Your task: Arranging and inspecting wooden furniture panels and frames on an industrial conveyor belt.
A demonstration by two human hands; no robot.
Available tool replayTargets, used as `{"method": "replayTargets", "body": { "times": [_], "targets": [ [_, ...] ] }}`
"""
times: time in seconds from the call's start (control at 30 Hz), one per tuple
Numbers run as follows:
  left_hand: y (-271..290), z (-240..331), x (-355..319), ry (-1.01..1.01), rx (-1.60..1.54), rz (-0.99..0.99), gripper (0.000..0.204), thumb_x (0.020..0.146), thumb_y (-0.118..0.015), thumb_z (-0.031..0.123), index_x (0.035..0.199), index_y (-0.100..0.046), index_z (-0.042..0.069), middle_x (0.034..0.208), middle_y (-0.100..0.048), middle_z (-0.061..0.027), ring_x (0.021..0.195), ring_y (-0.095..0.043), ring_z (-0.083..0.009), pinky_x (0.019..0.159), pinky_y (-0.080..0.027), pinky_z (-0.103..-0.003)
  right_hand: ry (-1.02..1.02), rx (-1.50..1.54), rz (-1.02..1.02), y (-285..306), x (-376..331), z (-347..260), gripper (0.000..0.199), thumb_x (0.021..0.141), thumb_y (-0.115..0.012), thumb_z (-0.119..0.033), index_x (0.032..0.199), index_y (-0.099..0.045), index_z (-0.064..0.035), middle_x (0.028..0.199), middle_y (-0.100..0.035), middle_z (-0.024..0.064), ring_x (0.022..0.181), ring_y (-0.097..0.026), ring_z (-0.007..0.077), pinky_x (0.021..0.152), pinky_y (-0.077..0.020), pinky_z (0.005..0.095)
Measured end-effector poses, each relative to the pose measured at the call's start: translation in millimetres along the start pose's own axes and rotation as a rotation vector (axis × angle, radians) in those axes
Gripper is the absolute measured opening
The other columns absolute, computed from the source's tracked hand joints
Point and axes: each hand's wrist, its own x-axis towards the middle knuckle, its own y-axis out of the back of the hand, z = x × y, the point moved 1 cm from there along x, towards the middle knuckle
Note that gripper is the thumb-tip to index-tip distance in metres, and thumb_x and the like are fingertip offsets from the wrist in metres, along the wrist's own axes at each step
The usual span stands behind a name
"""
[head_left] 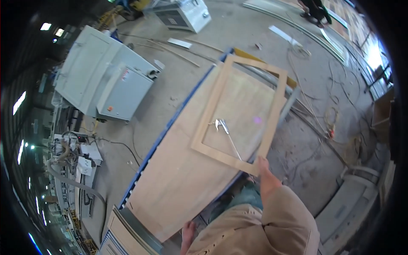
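My right hand (262,164) is closed around the near right corner of a rectangular wooden frame (211,98). The frame slants over the far half of a large, light wooden panel (178,170). Through the frame's opening I see an air blow gun (224,126) with a silver body, a pale trigger and a long thin nozzle, lying on the panel. Its nozzle tip passes toward the frame's near rail. My left hand (188,231) hangs low beside the panel's near edge, fingers curled, with no object visible in it.
A blue-edged roller stand (148,157) carries the panel. Grey machine cabinets (123,91) stand at the left and far left. Hoses and cables (333,114) snake over the floor at right, near a grey machine part (346,208). Far right, a person (315,12) crouches.
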Motion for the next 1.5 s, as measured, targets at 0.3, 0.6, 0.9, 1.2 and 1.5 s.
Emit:
{"method": "replayTargets", "body": {
  "times": [0.3, 0.6, 0.9, 1.2, 1.5],
  "targets": [
    [-54, 99, 47, -0.090, -0.291, -0.170, 0.029, 0.108, -0.067, 0.029, 0.119, -0.068, 0.003, 0.099, -0.070, -0.0040, 0.084, -0.063, -0.0125, 0.073, -0.051, -0.029, -0.012, 0.359, -0.385, 27, -115, -106, 0.036, 0.107, -0.067, -0.036, 0.119, -0.072, -0.0026, 0.102, -0.075, 0.0081, 0.088, -0.073, 0.0177, 0.071, -0.0586, 0.0354],
    [-127, 283, 35, -0.281, -0.884, -0.463, 0.050, 0.111, -0.057, 0.032, 0.150, -0.052, 0.001, 0.143, -0.065, -0.0150, 0.132, -0.064, -0.0284, 0.114, -0.050, -0.046, -0.086, 0.427, -0.761, 15, -294, -218, 0.031, 0.099, -0.078, -0.028, 0.117, -0.071, -0.0036, 0.088, -0.073, 0.0033, 0.069, -0.068, 0.0154, 0.060, -0.0543, 0.0323],
    [-78, 302, -31, -0.284, -1.009, -0.392, 0.053, 0.104, -0.064, 0.012, 0.153, -0.049, -0.003, 0.142, -0.065, -0.0210, 0.133, -0.064, -0.0346, 0.113, -0.051, -0.050, -0.125, 0.927, -0.667, 31, -215, -246, 0.052, 0.110, -0.052, -0.044, 0.147, -0.054, -0.0059, 0.138, -0.067, 0.0162, 0.129, -0.062, 0.0355, 0.112, -0.0477, 0.0473],
    [44, 254, -106, -0.345, -1.008, -0.354, 0.059, 0.105, -0.069, 0.022, 0.154, -0.049, -0.003, 0.143, -0.067, -0.0204, 0.133, -0.065, -0.0310, 0.114, -0.052, -0.046, -0.022, 0.804, -0.952, 25, -266, -298, 0.063, 0.111, -0.053, -0.039, 0.164, -0.037, -0.0092, 0.167, -0.044, 0.0210, 0.151, -0.044, 0.0383, 0.125, -0.0373, 0.0520],
    [68, 78, -223, -0.630, -1.181, -0.055, 0.072, 0.103, -0.073, 0.030, 0.160, -0.043, -0.003, 0.148, -0.064, -0.0187, 0.136, -0.063, -0.0282, 0.118, -0.047, -0.044, 0.342, 0.467, -1.404, -6, -449, -338, 0.075, 0.111, -0.060, -0.035, 0.172, -0.022, -0.0146, 0.175, -0.028, 0.0209, 0.150, -0.045, 0.0382, 0.127, -0.0343, 0.0561]
  ]
}}
